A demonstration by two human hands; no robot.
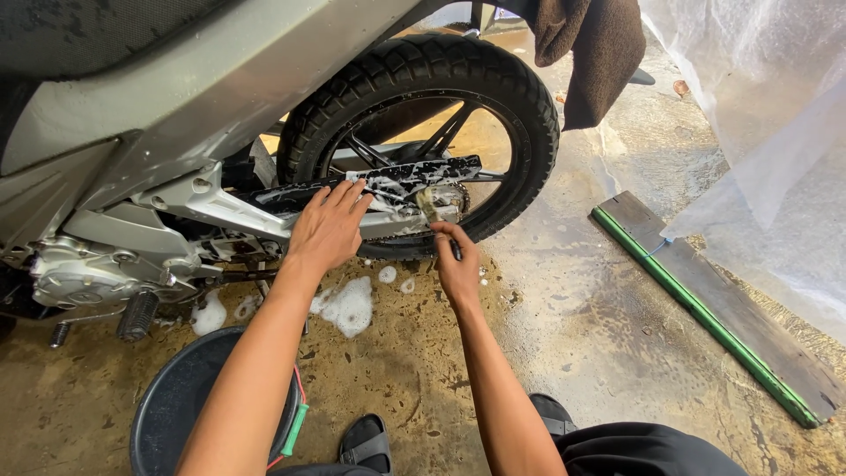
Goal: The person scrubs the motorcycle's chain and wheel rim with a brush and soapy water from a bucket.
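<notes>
A motorcycle stands side-on, its rear wheel (pixel 520 97) with a knobby black tyre in the upper middle. My left hand (pixel 328 227) rests flat, fingers spread, on the silver swingarm (pixel 256 216) just below the soapy black chain guard (pixel 414 174). My right hand (pixel 458 264) grips a small brush (pixel 434 208) whose bristles press against the sprocket area by the wheel hub. Suds cling to the chain guard and brush.
A black bucket (pixel 176 405) sits at the lower left by my left forearm. Foam patches (pixel 348 307) lie on the wet concrete floor. A wooden plank with a green edge (pixel 714 304) lies to the right, under clear plastic sheeting (pixel 775 132). A brown cloth (pixel 599 53) hangs above.
</notes>
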